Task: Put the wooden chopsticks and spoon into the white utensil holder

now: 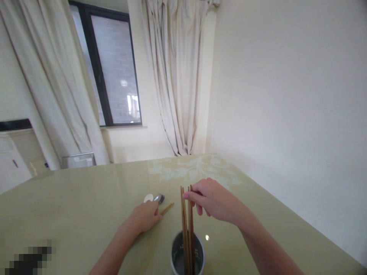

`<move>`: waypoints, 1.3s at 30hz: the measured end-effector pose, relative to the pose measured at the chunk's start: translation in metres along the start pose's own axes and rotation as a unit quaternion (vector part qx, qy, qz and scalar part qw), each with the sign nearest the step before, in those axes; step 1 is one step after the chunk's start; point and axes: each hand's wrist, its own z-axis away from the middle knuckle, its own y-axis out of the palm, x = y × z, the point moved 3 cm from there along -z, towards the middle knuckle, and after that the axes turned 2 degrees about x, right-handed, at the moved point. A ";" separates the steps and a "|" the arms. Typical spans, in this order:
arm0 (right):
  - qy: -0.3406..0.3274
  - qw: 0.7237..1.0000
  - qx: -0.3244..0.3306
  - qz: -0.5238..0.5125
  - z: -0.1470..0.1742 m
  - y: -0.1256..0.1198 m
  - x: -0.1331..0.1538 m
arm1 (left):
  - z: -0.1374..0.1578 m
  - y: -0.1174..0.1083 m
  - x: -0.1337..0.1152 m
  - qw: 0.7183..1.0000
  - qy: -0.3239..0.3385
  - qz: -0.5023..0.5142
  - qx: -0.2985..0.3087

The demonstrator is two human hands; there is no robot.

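Several wooden chopsticks point(185, 217) stand upright in a round grey holder point(172, 252) at the bottom centre. My right hand point(209, 198) is closed on the upper part of these chopsticks, thumb and fingers pinching near their tops. To the left, my left hand point(146, 215) reaches low over the table, its fingers curled around more wooden chopsticks point(167, 209) whose ends stick out past the thumb. Just beyond that hand lie a white spoon point(148, 198) and a shiny metal spoon point(158, 197), both partly hidden by it.
A glossy pale green table point(94, 206) with a white scroll pattern fills the lower view. Its right edge runs along a white wall point(292, 114). Curtains point(177, 76) and a window point(114, 68) are behind. A dark pixelated shape point(28, 261) sits at bottom left.
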 end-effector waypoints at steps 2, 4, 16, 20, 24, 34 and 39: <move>-0.001 1.000 0.001 0.003 0.000 -0.001 -0.001 | -0.003 0.004 0.002 1.000 0.006 0.013 0.001; 0.001 1.000 -0.007 0.011 0.000 -0.002 -0.003 | -0.006 0.008 0.004 0.999 0.004 0.036 -0.002; -0.033 0.985 -0.164 0.042 0.014 -0.023 0.005 | 0.024 -0.050 -0.011 0.977 0.073 0.193 -0.047; -0.096 0.971 -0.192 -0.109 0.017 -0.020 0.017 | 0.075 -0.105 -0.041 0.893 0.201 0.385 -0.120; -0.166 0.942 -0.154 -0.248 0.017 -0.006 0.029 | 0.109 -0.115 -0.080 0.869 0.241 0.400 -0.166; -0.201 0.894 -0.313 -0.251 0.047 -0.043 0.021 | 0.053 -0.082 -0.047 0.970 0.099 0.157 -0.156; -0.122 0.954 -0.222 -0.158 0.042 -0.039 0.020 | 0.019 -0.032 -0.022 0.995 -0.021 -0.086 -0.034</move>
